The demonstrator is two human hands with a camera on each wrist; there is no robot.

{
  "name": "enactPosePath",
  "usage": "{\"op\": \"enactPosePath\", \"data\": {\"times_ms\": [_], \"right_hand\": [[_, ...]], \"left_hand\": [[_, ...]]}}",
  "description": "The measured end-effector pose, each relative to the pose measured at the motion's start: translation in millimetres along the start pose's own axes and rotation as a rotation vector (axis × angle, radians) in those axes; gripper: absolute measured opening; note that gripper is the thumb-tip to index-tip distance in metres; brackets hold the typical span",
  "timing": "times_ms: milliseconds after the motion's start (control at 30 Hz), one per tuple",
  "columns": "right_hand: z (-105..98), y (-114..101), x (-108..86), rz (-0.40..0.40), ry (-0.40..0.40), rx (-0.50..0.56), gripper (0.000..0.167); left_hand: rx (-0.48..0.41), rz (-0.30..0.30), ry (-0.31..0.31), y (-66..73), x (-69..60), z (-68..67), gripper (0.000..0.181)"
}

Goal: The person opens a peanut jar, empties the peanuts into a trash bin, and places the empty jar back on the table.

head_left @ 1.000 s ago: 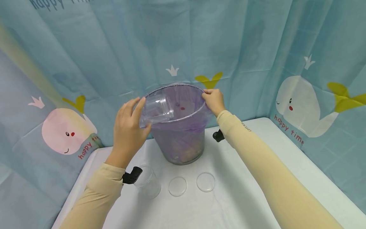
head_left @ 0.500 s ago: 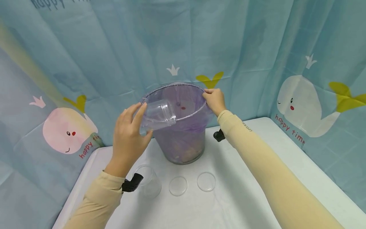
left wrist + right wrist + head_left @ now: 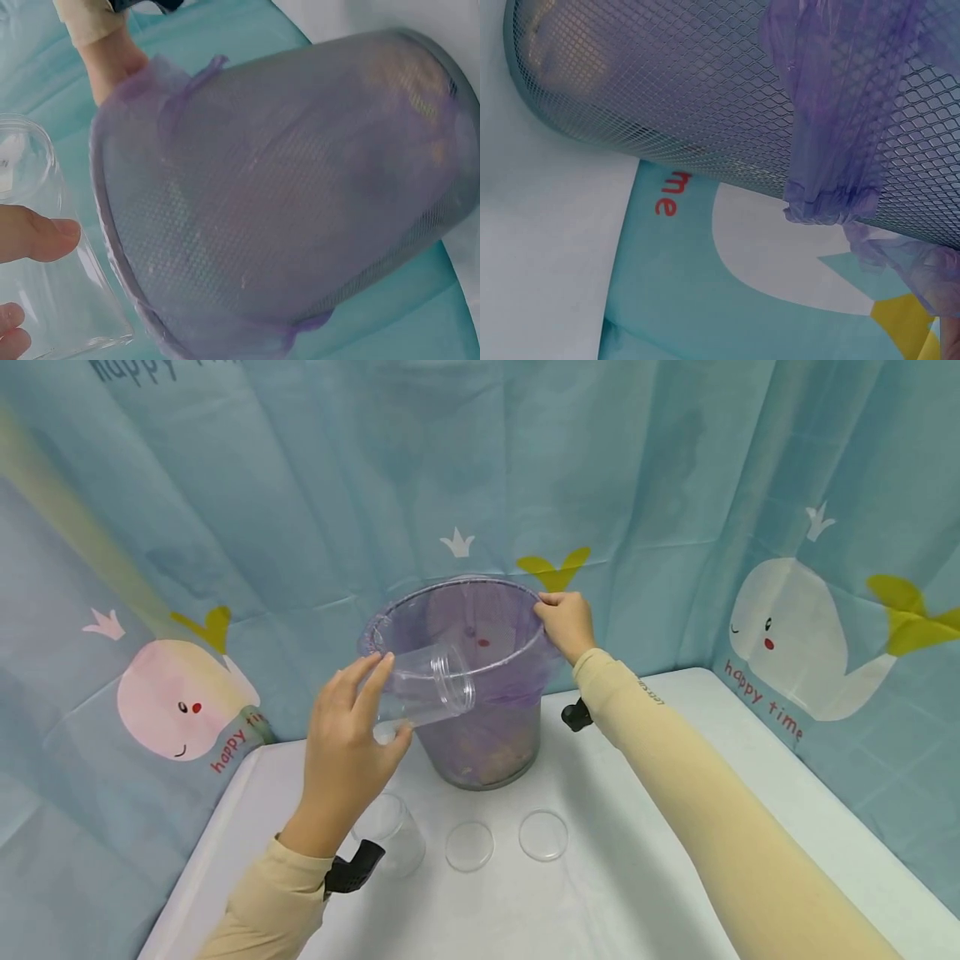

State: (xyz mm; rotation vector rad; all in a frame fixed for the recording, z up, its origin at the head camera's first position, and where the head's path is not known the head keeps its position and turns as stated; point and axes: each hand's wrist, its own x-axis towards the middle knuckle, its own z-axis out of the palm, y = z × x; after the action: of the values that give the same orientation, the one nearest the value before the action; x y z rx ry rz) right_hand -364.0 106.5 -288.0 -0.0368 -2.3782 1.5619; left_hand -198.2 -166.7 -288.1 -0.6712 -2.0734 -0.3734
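My left hand (image 3: pixel 348 739) grips a clear plastic jar (image 3: pixel 423 685) round its base end. The jar lies tilted nearly sideways, its lidless threaded mouth pointing right, in front of the near rim of a mesh wastebasket (image 3: pixel 487 739). A purple bag (image 3: pixel 517 681) lines that basket and folds over its rim. In the left wrist view the jar (image 3: pixel 67 300) looks see-through, with a thumb (image 3: pixel 56 238) on its side. My right hand (image 3: pixel 567 622) pinches the bag-covered rim at the right. Something tan (image 3: pixel 570 52) shows blurrily through the mesh near the bottom.
A second clear jar (image 3: pixel 397 843) stands on the white table (image 3: pixel 600 902), partly behind my left wrist. Two clear round lids (image 3: pixel 469 847) lie beside it. A blue curtain (image 3: pixel 315 527) with printed whales hangs behind and at both sides.
My left hand has drawn the jar down and toward me, from over the basket's left rim to in front of it. My right hand stays on the rim.
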Motion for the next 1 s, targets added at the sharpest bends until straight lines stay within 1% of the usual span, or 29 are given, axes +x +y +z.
{"op": "enactPosePath", "data": {"times_ms": [133, 333, 467, 567, 767, 1000], "right_hand": [[0.4, 0.8, -0.2, 0.004, -0.003, 0.004, 0.036], [-0.5, -0.3, -0.7, -0.007, 0.001, 0.002, 0.037], [-0.6, -0.4, -0.1, -0.016, 0.0, -0.001, 0.037], [-0.2, 0.1, 0.6, -0.014, 0.003, 0.0, 0.037], [0.6, 1.5, 0.0, -0.006, -0.003, 0.015, 0.037], [1.1, 0.9, -0.5, 0.002, -0.009, 0.014, 0.037]], "left_hand": [[-0.032, -0.01, 0.014, 5.8, -7.0, 1.8, 0.076], [-0.076, -0.042, 0.048, 16.3, -15.4, 6.2, 0.08], [-0.084, -0.059, 0.044, 21.6, -21.3, 8.0, 0.08], [-0.093, -0.069, 0.038, 23.0, -26.2, 10.3, 0.078], [-0.107, -0.058, 0.022, 26.5, -36.1, 15.3, 0.082], [-0.131, -0.062, 0.032, 36.3, -46.1, 19.2, 0.084]]}}
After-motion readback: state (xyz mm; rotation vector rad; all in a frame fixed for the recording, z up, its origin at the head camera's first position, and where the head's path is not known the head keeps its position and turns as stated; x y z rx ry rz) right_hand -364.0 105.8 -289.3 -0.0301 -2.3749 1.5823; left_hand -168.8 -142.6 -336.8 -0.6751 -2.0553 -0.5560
